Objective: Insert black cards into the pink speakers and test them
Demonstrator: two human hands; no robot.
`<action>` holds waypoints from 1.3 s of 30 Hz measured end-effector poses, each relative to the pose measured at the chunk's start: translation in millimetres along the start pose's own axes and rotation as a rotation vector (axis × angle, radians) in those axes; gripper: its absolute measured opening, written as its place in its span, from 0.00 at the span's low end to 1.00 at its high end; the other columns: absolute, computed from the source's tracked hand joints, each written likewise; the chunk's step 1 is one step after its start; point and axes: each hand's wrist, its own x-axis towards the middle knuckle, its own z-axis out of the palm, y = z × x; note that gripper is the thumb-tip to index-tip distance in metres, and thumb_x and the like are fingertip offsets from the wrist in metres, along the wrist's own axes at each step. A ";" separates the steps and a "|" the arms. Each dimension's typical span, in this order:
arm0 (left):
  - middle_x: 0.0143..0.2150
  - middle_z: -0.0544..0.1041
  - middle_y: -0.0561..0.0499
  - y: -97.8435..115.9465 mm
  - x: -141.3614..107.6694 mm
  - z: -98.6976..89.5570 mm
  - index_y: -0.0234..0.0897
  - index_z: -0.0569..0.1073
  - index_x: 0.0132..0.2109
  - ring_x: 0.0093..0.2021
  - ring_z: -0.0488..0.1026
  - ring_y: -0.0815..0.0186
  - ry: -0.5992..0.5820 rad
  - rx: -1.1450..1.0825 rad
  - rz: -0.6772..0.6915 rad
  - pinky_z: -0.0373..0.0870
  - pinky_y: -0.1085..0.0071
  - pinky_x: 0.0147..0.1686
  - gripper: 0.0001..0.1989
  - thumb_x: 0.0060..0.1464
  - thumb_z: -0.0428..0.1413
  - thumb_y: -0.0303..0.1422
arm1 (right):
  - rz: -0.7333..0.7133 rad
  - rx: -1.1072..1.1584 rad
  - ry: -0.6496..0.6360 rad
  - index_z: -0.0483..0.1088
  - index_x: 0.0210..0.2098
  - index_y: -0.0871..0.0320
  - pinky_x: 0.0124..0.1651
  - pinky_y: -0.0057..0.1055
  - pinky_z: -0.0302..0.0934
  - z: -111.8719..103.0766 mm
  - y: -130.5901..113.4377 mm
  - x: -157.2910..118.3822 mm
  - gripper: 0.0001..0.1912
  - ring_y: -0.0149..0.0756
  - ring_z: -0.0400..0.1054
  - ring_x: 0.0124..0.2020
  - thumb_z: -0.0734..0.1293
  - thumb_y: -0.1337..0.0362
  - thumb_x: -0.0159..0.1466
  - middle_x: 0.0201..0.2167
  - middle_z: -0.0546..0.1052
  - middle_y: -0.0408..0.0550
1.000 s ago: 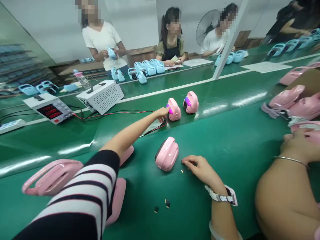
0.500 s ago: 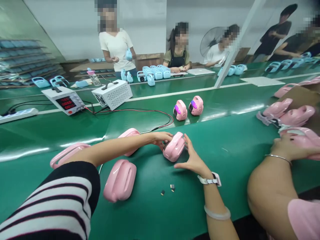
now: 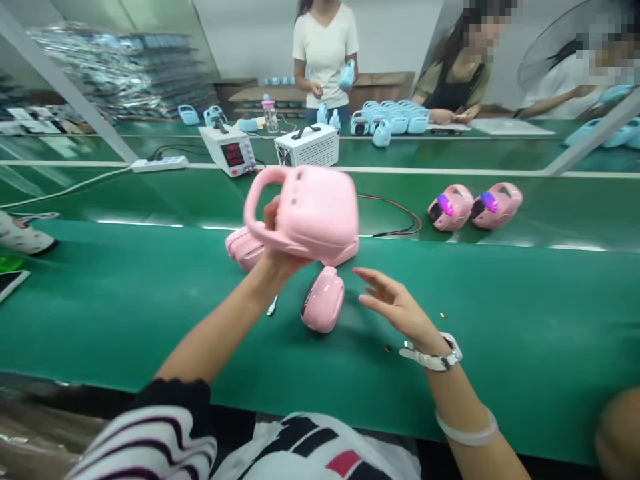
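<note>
My left hand [image 3: 278, 248] holds up a pink plastic housing with a loop handle [image 3: 307, 210] above the green conveyor belt [image 3: 125, 293]. My right hand [image 3: 395, 305] hovers open beside it, fingers spread, holding nothing, a watch on its wrist. Below the raised housing a smaller pink unit [image 3: 324, 300] lies on the belt. Another pink shell [image 3: 245, 245] lies behind my left hand, partly hidden.
Two pink units with purple lit faces [image 3: 473, 205] sit on the far belt, with red and black leads [image 3: 397, 217] nearby. A power supply [image 3: 229, 152], a white box [image 3: 307, 145] and blue units [image 3: 390, 121] stand behind. People work across the line.
My left hand left the small pink unit and lifted a pink handled housing off the belt. My right hand drew back, open. The view swung to the left.
</note>
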 end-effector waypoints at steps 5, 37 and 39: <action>0.39 0.76 0.45 -11.7 -40.4 -76.1 0.39 0.74 0.48 0.29 0.70 0.65 0.067 -0.136 -0.080 0.72 0.56 0.42 0.24 0.59 0.43 0.49 | 0.235 0.273 0.016 0.76 0.43 0.51 0.68 0.46 0.50 19.8 45.1 13.3 0.27 0.46 0.63 0.62 0.80 0.63 0.42 0.54 0.76 0.48; 0.41 0.73 0.49 -60.5 -38.1 -113.1 0.39 0.74 0.44 0.32 0.68 0.68 0.176 -0.231 -0.082 0.71 0.63 0.48 0.18 0.50 0.57 0.45 | 0.228 0.431 0.168 0.71 0.43 0.52 0.65 0.42 0.57 44.0 48.7 3.9 0.29 0.42 0.65 0.60 0.80 0.69 0.43 0.56 0.74 0.47; 0.41 0.73 0.49 -60.2 -38.0 -111.8 0.40 0.74 0.44 0.33 0.68 0.67 0.186 -0.207 -0.071 0.71 0.63 0.48 0.18 0.50 0.56 0.46 | 0.227 0.424 0.167 0.71 0.44 0.51 0.65 0.43 0.57 43.9 49.4 3.7 0.29 0.42 0.65 0.60 0.80 0.69 0.44 0.56 0.74 0.47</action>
